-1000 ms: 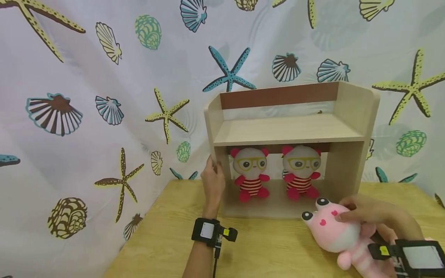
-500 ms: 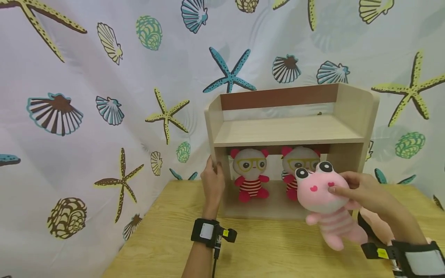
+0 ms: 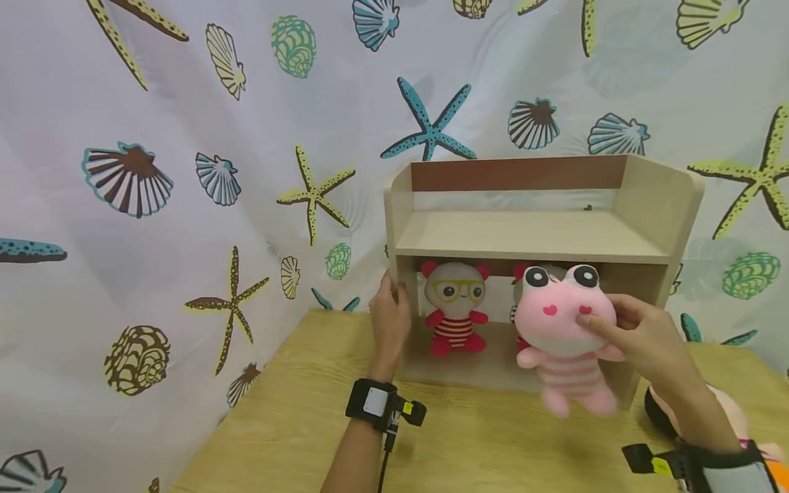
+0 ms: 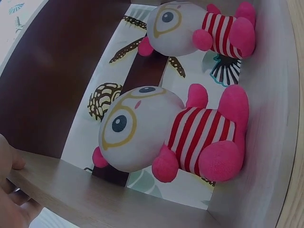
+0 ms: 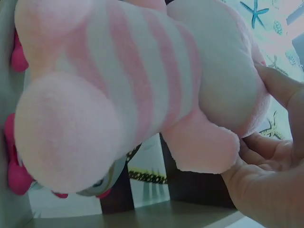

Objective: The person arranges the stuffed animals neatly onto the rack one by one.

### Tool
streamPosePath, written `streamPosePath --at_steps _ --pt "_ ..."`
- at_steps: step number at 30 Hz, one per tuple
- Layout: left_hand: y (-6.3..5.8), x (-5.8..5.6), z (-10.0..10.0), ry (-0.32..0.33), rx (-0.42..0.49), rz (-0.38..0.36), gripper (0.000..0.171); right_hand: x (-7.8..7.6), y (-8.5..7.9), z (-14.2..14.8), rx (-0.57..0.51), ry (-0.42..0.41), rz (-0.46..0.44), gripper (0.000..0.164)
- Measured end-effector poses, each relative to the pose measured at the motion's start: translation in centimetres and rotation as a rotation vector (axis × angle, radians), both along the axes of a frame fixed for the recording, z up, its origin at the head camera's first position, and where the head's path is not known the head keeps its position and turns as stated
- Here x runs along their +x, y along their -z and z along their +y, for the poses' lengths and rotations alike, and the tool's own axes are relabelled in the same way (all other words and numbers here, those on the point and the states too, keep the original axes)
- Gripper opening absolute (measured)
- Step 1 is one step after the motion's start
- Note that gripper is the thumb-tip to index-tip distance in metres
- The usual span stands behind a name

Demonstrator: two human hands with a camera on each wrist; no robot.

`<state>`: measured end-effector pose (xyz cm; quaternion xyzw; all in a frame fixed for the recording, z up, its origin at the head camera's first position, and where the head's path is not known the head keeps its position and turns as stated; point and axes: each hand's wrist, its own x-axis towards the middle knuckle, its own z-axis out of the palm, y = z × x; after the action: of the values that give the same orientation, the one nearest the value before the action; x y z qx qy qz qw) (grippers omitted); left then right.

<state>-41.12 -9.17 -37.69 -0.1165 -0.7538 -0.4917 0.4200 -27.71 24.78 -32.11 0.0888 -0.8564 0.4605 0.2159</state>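
From the head view, the right hand [image 3: 641, 339] is gripping the pink frog plush [image 3: 564, 329] by its head, lifted before the wooden shelf [image 3: 530, 236], at 3 o'clock of the left hand [image 3: 391, 322], which is curling around the shelf's side panel. The frog is hiding one glasses-wearing doll; the other doll [image 3: 455, 305] is showing. The left wrist view is revealing both dolls. The right wrist view is showing the frog's striped underside.

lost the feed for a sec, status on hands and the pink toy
Left hand grips shelf side. Right hand holds pink toy by head, airborne before lower opening. Two red-striped dolls inside, right one hidden behind toy.
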Motion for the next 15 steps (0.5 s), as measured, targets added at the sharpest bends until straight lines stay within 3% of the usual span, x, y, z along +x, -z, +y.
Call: streamPosePath --at_steps 9,15 --pt "0.0 -0.1 -0.4 -0.01 -0.006 -0.002 0.036 0.2 -4.0 -2.5 -0.008 0.041 0.111 0.054" --pt "0.0 0.0 -0.1 0.006 -0.011 -0.012 0.036 -0.2 -6.5 -3.5 -0.087 0.036 0.181 0.05"
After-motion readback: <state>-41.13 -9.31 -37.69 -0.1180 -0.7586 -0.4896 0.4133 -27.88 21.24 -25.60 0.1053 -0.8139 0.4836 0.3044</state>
